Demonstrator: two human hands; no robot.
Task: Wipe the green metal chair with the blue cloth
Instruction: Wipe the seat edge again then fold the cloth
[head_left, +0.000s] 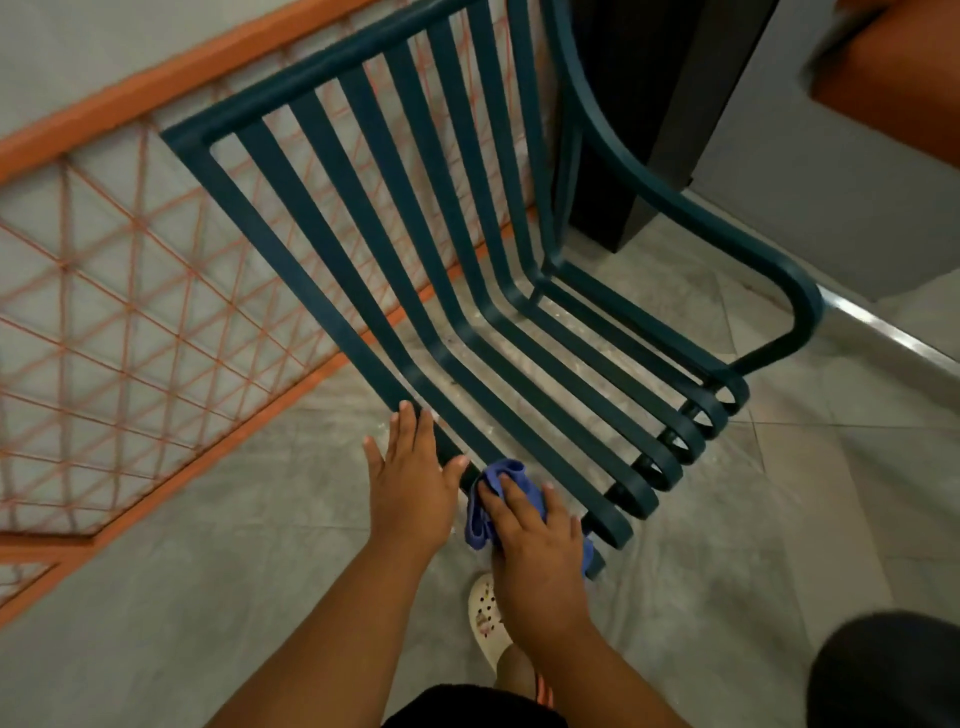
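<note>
Chairs: one green metal chair
Chair slats: seven flat slats running from backrest down into seat
Armrests in view: one curved armrest, on the far side
Cloths: one blue cloth
Hands: two, a left hand and a right hand
Shoes: one pale clog with holes
Railings: one orange railing with lattice mesh
</note>
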